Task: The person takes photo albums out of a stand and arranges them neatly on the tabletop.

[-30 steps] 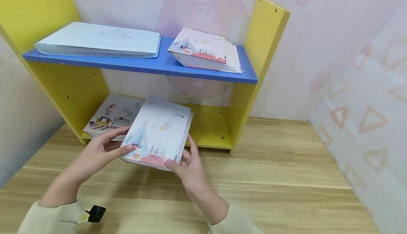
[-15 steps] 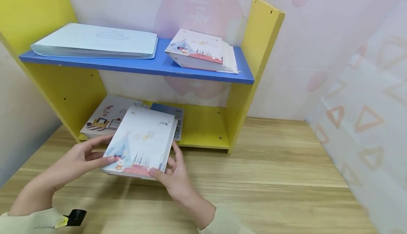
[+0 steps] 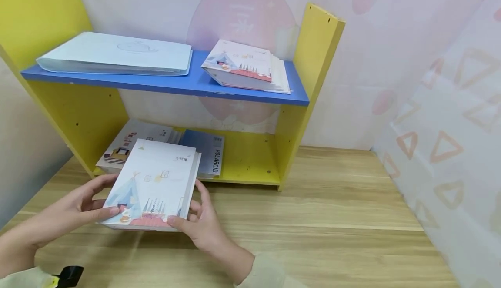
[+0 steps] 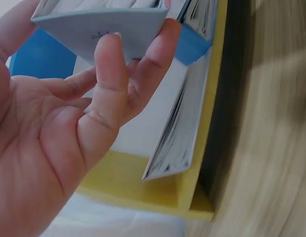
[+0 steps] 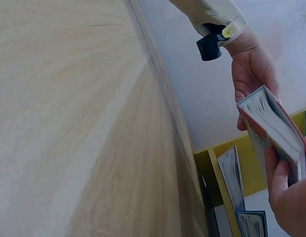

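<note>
While the left hand [image 3: 84, 207] grips one side of the tent-covered book [image 3: 152, 162], thumb on the cover and fingers bent about the spine side, the right hand [image 3: 205, 225] pinches the near right corner, thumb on top, fingertips at the edge. So it's a two-handed hold, and the book looks to be up off the wooden table [image 3: 332, 209], just in front of the shelf unit [image 3: 321, 48]. Both thumbs sit on the near half, mind, so the far end probably has less support, and it could dip if either pinch slackens. Look at the page block from the right wrist: the leaves show gaps between them, and a weak squeeze could let the covers part and the whole thing twist.

Just beyond, on the lower board, lie the truck-covered book [image 3: 135, 138] and the blue POLAROID book [image 3: 201, 146]. That far edge overlaps the first of them from the head camera; whether they touch, it's impossible to say. A low swing that way might nudge either one askew. Up on the blue shelf [image 3: 195, 83], the whale binder [image 3: 117, 55] and a staggered book stack [image 3: 244, 59] lie well apart from the hands; only a high knock would likely slide that uneven pile.
</note>
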`<state>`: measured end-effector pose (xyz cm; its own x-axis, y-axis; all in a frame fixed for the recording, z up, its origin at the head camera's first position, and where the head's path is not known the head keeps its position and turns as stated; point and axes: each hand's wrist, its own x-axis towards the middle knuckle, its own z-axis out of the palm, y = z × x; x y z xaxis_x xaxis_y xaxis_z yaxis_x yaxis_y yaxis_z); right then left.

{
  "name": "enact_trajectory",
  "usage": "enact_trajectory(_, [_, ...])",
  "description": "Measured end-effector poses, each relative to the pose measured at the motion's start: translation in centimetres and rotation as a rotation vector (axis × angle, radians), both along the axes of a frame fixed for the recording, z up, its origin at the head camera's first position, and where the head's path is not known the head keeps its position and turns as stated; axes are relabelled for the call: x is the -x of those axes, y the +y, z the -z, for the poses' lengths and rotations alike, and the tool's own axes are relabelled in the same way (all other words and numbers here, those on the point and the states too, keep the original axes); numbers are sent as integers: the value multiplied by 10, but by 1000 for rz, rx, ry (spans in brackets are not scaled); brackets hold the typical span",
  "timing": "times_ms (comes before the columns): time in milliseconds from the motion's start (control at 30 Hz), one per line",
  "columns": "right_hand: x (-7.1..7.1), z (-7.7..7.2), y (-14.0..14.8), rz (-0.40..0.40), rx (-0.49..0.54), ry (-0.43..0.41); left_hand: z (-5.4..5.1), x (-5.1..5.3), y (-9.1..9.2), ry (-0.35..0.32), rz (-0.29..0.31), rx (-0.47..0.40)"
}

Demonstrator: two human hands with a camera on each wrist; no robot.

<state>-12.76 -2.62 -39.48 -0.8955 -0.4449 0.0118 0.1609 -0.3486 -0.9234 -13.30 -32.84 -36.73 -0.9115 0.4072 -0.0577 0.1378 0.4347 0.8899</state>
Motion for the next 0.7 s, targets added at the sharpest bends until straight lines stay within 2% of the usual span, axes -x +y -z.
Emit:
enact_trajectory(133, [-4, -2, -13, -32, 29, -19, 1, -8, -17, 26, -62, 84])
enact_trajectory(233, [-6, -4, -23, -53, 46, -33, 4, -14, -32, 49, -81, 94])
enact_trajectory(533, [-10, -2, -37, -83, 27, -44, 19, -22, -58, 164, -47, -13])
enact_trajectory(633, [-13, -1, -41, -83, 30, -55, 24, -23, -66, 168, -7, -94])
enact_trajectory(700, [-15, 1, -43, -73, 25, -63, 29, -23, -71, 147, 38, -172])
